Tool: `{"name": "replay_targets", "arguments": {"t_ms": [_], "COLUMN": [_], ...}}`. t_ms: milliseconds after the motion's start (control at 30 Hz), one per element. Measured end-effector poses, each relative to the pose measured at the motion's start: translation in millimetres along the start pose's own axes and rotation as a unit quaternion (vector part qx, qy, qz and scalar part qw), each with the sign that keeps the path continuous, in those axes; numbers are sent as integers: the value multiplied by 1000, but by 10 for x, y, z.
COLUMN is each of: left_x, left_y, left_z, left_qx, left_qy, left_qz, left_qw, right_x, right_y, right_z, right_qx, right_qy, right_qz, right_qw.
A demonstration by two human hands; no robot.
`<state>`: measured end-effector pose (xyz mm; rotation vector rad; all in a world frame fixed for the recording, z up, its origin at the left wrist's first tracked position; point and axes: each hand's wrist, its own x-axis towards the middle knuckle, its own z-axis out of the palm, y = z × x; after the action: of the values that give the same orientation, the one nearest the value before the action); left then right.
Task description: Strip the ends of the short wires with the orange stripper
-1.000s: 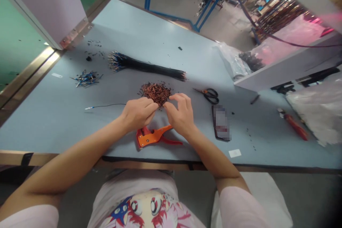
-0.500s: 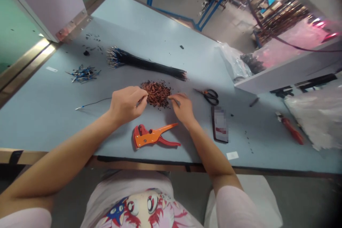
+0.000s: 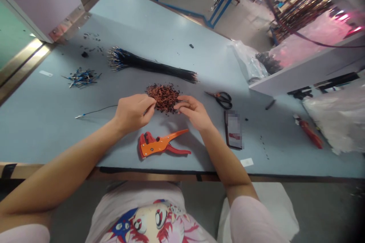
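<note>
A thin black wire [image 3: 100, 110] with a blue-collared metal terminal at its far left end runs into my left hand [image 3: 134, 112], whose fingers are pinched on it. Just right of them, my right hand [image 3: 194, 112] has its fingers apart over the edge of a pile of copper and black wire scraps [image 3: 162, 97]; I see nothing held in it. An orange and red wire stripper [image 3: 155, 146] lies below the hands. Behind the pile rests a bundle of black wires [image 3: 154, 66] with terminals at the left and bare copper ends at the right.
Loose blue terminals [image 3: 81, 78] form a heap at the left. To the right lie black-handled scissors [image 3: 224, 99], a phone [image 3: 234, 130], red-handled pliers [image 3: 309, 133] and a plastic bag [image 3: 339, 117]. A white partition [image 3: 42, 3] stands at the back left.
My right hand's fingers have opened from a pinch and spread. My left hand stays pinched on the wire. The whole view has shifted slightly.
</note>
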<state>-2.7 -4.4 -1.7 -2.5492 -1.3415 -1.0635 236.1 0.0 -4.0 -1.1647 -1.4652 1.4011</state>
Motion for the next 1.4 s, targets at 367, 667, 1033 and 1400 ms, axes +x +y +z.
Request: {"name": "replay_targets", "arguments": {"t_ms": [367,667,1033,1400], "left_x": [-6,-79,-69,6], "left_y": [0,164,136,-190], "left_z": [9,22,89,109], "left_qx": [-5,-85,-76,-12], "left_qy": [28,59,-13,-59], "left_qz": [15,102,79,49], "left_qw": [999,989,994,997], "right_x": [-74,-199,-211,-117], "right_y": [-90,-197,-252,-333], "right_z": [77,315,175,-330], "right_qx": [54,-7,-251,-250], "right_qy": [-36,-44,103,247], "right_qz": [-7,-24,-75,-103], "right_qw": [998,999,960,931]}}
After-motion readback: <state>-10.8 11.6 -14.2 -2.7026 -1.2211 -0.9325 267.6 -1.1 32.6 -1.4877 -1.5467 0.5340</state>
